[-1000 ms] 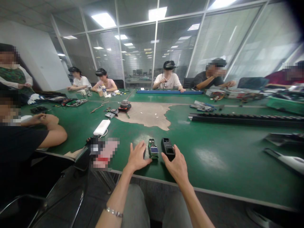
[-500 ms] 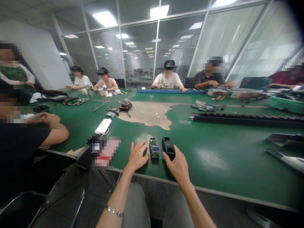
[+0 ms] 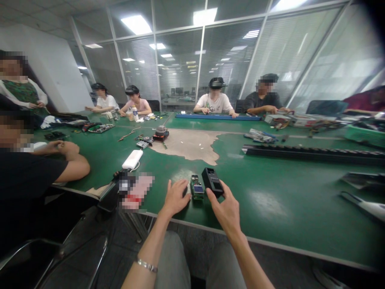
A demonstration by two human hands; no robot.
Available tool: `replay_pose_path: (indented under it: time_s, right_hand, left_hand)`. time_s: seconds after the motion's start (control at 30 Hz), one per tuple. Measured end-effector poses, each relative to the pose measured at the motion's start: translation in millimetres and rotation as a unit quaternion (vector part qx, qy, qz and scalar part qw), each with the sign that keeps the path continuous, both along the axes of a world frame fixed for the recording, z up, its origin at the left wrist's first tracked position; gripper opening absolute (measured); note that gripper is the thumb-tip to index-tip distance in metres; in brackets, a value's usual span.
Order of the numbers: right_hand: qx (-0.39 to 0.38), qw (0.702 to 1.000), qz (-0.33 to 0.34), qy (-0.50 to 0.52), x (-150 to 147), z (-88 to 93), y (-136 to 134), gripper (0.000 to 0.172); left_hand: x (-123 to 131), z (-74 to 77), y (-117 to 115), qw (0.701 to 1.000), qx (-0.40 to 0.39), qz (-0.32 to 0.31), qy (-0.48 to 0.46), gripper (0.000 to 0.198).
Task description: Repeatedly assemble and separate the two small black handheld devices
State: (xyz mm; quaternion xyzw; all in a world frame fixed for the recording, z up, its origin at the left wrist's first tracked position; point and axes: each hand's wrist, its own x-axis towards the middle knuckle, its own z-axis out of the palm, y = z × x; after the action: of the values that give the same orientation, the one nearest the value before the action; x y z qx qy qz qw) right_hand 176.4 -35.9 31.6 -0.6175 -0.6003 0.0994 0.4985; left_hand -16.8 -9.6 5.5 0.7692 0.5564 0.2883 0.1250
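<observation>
My right hand [image 3: 226,204] grips the lower end of a black plastic housing [image 3: 212,180] with rectangular cut-outs in its face; the housing is tilted, its top leaning left. Just left of it, a green circuit board assembly [image 3: 197,188] with a small blue-grey screen lies on the green table [image 3: 264,224]. My left hand [image 3: 177,197] rests on the tabletop beside the board, fingers spread, apart from it or barely touching. A dark object under the left fingers is mostly hidden.
Left of my hands lie a white power bank [image 3: 132,159] with a cable and a blurred pink item [image 3: 140,192]. A long black rail [image 3: 313,154] stretches along the right. Ahead, a bare beige patch [image 3: 189,144] shows in the tabletop. A person's forearm [image 3: 73,170] rests at left; several people sit beyond.
My right hand has raised and tilted the black housing, its top swinging left toward the circuit board. My left hand stays almost where it was. The view has shifted slightly.
</observation>
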Motion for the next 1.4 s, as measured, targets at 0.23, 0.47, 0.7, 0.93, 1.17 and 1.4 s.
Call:
replay_pose_path:
  time_s: [0.23,0.47,0.7,0.93,1.17,1.4]
  right_hand:
    - [-0.02,0.999,0.03,-0.011,-26.3,15.1,7.7,0.055]
    - [-0.041,0.997,0.029,-0.051,-38.4,9.1,15.3,0.056]
    - [-0.054,0.993,0.013,-0.104,-43.0,-0.6,12.7,0.062]
    - [-0.053,0.991,0.013,-0.125,-43.9,-23.7,2.0,0.067]
    - [0.006,0.992,0.012,-0.126,-42.9,-33.0,5.8,0.077]
    - [-0.022,0.991,0.012,-0.132,-42.0,-37.4,6.1,0.066]
  left_hand:
    - [0.2,3.4,-1.3,1.0,-0.012,0.006,-0.011,0.05]
    - [0.2,5.4,-2.3,1.0,-0.016,0.006,-0.012,0.053]
    - [0.1,4.9,-1.3,1.0,-0.011,0.005,-0.01,0.052]
    - [-0.2,3.2,0.2,1.0,-0.01,0.002,-0.006,0.053]
    - [1.4,7.5,-1.2,1.0,-0.026,0.008,0.002,0.054]
    - [2.4,7.2,-1.7,1.0,-0.022,0.008,0.004,0.056]
